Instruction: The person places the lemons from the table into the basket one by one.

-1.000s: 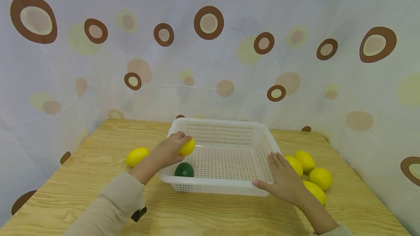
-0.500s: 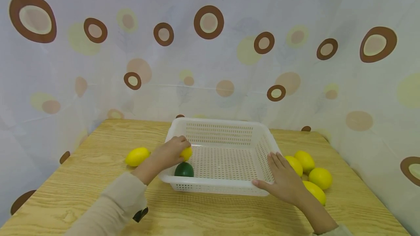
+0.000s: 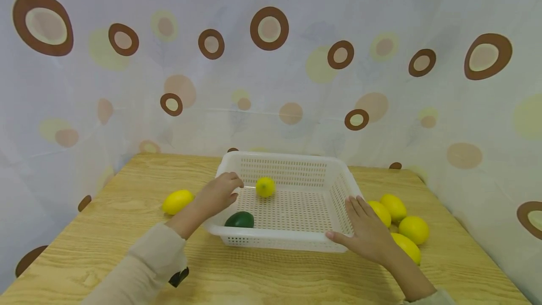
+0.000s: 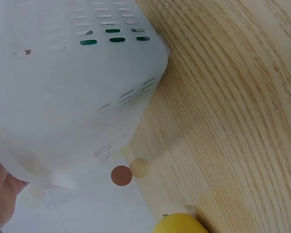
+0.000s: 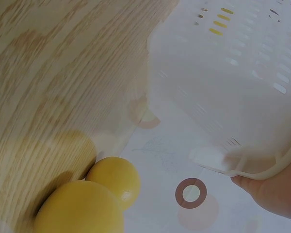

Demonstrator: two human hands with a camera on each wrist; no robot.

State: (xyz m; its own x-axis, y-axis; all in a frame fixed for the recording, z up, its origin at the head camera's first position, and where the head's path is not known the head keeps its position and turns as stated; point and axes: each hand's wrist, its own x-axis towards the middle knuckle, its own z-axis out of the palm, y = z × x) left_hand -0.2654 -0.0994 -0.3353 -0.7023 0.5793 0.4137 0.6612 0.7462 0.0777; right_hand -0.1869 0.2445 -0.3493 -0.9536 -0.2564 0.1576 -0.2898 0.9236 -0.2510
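Note:
A white plastic basket stands on the wooden table. Inside it, a yellow lemon lies toward the back left, and a dark green avocado-shaped fruit sits at the front left corner. My left hand hovers over the basket's left side with loosely bent fingers and nothing in its grasp. On the right rim rests my right hand, its fingers straight and thumb spread along the front corner. The left wrist view shows the basket wall close up, with green showing through the slots.
One lemon lies on the table left of the basket, near my left forearm. Several lemons cluster to the right, beside my right hand. A small black object shows by the left sleeve. A patterned curtain hangs behind the table.
My left hand has let go of the lemon, which now lies in the basket farther right. The green fruit has turned to show a longer side. The right hand stays on the rim.

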